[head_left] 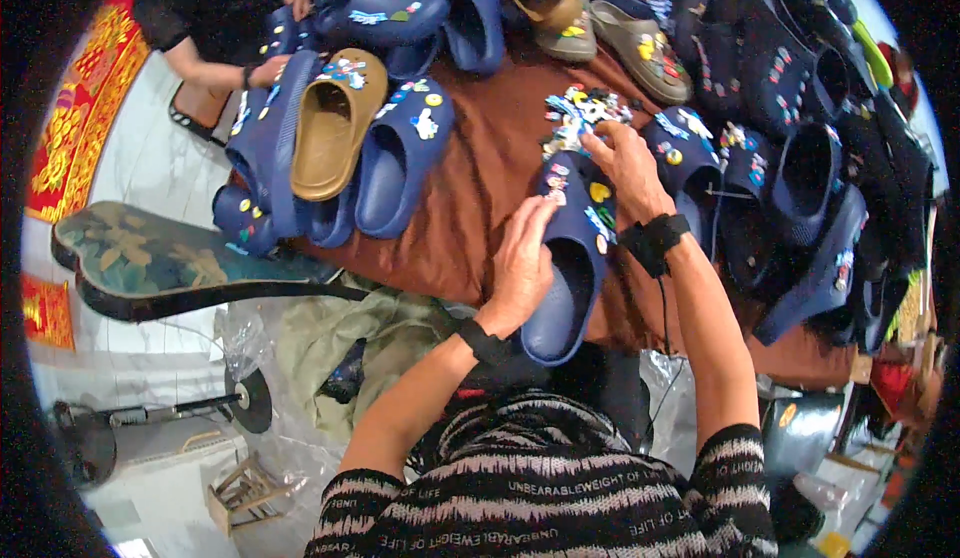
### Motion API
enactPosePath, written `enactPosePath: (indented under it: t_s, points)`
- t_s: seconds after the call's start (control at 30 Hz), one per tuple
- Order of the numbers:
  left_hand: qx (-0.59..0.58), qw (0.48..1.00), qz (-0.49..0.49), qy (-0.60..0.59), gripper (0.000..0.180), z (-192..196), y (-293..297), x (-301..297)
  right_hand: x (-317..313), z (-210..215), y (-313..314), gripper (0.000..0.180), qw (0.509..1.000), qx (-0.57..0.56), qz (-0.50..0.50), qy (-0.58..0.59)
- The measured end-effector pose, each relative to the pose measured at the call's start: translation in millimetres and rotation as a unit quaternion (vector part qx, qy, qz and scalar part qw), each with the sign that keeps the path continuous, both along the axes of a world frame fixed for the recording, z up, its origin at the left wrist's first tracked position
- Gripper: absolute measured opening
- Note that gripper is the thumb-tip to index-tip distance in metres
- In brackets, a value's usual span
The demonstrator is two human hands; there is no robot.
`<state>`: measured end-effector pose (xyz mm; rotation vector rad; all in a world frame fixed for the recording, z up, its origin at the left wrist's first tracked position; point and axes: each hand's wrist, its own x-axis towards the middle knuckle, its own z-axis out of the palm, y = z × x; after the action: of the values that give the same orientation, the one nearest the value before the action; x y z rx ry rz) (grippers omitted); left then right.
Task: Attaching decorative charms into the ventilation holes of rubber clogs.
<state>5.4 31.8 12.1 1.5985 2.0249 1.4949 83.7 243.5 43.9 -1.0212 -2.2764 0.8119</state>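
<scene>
A navy blue clog point(562, 303) with small coloured shoe charms on its upper lies in front of me, its heel toward my body. My left hand point(522, 263) grips the clog's left side, fingertips beside a pale charm. Past the toe is a heap of loose shoe charms point(590, 113), mostly white, with some blue, yellow and black. My right hand point(625, 163) reaches over the clog's toe to this heap, its fingers bent together at the near edge. Whatever the right fingertips hold is too small to make out. Both wrists wear black bands.
A brown cloth point(470, 173) covers the table. Decorated blue clogs point(405, 158) and a tan clog point(338, 123) are piled at left; more blue clogs point(805, 183) crowd the right. Another person's hand point(268, 71) is at the far left. A padded stool point(160, 258) stands left.
</scene>
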Motion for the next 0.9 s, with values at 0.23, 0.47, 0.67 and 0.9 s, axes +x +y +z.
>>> enactPosePath:
  t_s: [0.23,0.47,0.67,0.9]
  points:
    - [-0.021,0.999,0.031,0.028,0.073,-3.1,-1.4,-0.3,55.9,-13.7,-35.4,0.038,0.987,0.026,0.049,-0.154]
    - [-0.023,0.999,0.026,0.031,0.072,-4.5,-1.1,-0.7,54.8,-14.9,-43.1,0.036,0.992,0.048,0.056,-0.099]
    - [-0.029,0.999,0.025,0.023,0.07,-2.2,-2.4,0.3,41.6,-6.9,-57.2,0.036,0.991,0.056,0.004,-0.122]
    - [-0.028,0.999,0.027,0.033,0.07,-1.9,-1.4,0.6,44.1,-18.4,-11.3,0.043,0.937,-0.34,0.074,-0.013]
